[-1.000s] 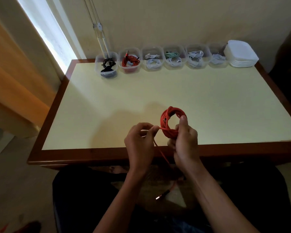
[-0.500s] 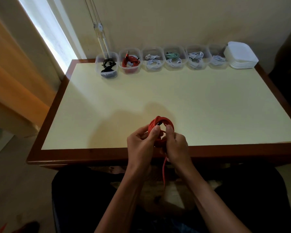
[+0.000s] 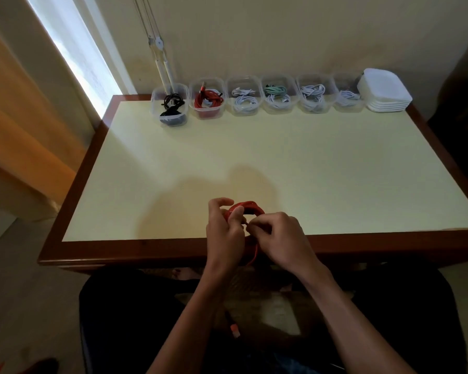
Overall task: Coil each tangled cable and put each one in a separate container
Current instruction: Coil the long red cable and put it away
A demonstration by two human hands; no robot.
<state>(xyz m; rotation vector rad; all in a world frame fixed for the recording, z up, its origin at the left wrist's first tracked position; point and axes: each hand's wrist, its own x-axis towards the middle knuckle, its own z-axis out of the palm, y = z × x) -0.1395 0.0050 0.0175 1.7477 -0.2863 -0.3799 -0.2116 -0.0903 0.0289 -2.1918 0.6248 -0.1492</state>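
Judging from the head view, the only view given, the red cable [image 3: 247,207] is light, soft and springy, so its loops are likely to spring apart unless the bundle is pinched across all its turns at once; the sheath looks smooth enough to slide through loose fingers. The coil is held just above the near edge of the desk [image 3: 281,157], between both hands. It is gripped by the left hand [image 3: 223,233], whose fingers and thumb are curled round its left side, with 1 fingertip laid on top of the loops. A strand at the coil's near side is pinched by the right hand [image 3: 277,233], its fingers drawn tightly together; neither grip is spread. From the bundle a loose tail hangs down past the desk edge, ending in an orange plug [image 3: 235,330] over the lap. The best hold is judged to be across the wrapped waist of the coil, where all turns can be trapped together. Along the far edge 6 clear containers [image 3: 316,93] are lined up, each already holding cable, beside a stack of white lids [image 3: 387,90]. Which container is meant for this coil cannot be told.
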